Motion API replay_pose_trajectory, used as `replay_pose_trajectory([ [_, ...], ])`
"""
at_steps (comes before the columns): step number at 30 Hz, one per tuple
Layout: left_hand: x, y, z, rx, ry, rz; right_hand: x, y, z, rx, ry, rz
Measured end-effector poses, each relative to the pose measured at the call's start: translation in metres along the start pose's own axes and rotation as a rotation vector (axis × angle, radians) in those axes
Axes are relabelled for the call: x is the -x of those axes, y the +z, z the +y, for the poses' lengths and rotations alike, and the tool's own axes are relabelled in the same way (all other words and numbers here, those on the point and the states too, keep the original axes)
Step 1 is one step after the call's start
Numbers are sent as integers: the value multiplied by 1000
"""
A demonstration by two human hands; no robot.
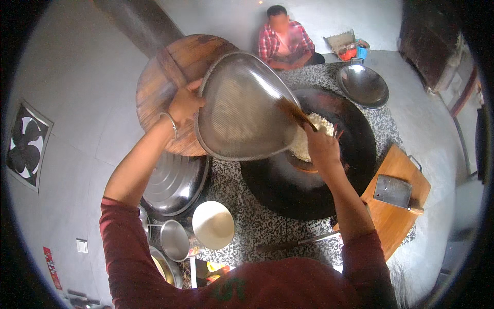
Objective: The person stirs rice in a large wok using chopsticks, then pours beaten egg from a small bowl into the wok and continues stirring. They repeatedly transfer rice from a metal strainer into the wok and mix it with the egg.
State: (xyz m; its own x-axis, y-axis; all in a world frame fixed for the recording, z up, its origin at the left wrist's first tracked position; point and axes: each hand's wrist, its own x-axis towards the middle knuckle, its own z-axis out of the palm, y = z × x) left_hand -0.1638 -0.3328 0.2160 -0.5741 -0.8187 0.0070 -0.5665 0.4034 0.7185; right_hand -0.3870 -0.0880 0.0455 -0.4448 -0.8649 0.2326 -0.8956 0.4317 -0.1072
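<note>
My left hand [185, 102] grips the rim of a large metal mesh strainer basket [247, 112], tilted above the stove. With my right hand [323, 148] I hold a brown wooden tool [295, 112], seemingly a brush or paddle, whose far end is against the basket's right side. Below and to the right, white food like steamed rice [303, 146] lies in a round vessel inside a big dark wok [355, 139]; steam rises around it. A round wooden lid [154, 92] with a crossbar handle is behind my left hand; whether I touch it is unclear.
A person in a checked shirt [266, 40] sits beyond the speckled counter [247, 208]. A small wok [362, 85] stands back right. At right, a cleaver [393, 191] lies on a wooden board [401, 166]. A metal lid [177, 185], cream bowl [213, 225] and saucepan [175, 240] are at left.
</note>
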Motion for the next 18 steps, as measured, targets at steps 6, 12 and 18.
replay_pose_trajectory([
  [6, -7, -4, -3, 92, 193, -41, 27, -52, -9, -85, -47, 31],
  [12, 6, 22, 50, 15, 179, -65, -17, -24, -28, -115, -64, 127],
  [18, 7, -25, 32, -60, 122, 30, 56, -7, 17, 61, 53, 23],
])
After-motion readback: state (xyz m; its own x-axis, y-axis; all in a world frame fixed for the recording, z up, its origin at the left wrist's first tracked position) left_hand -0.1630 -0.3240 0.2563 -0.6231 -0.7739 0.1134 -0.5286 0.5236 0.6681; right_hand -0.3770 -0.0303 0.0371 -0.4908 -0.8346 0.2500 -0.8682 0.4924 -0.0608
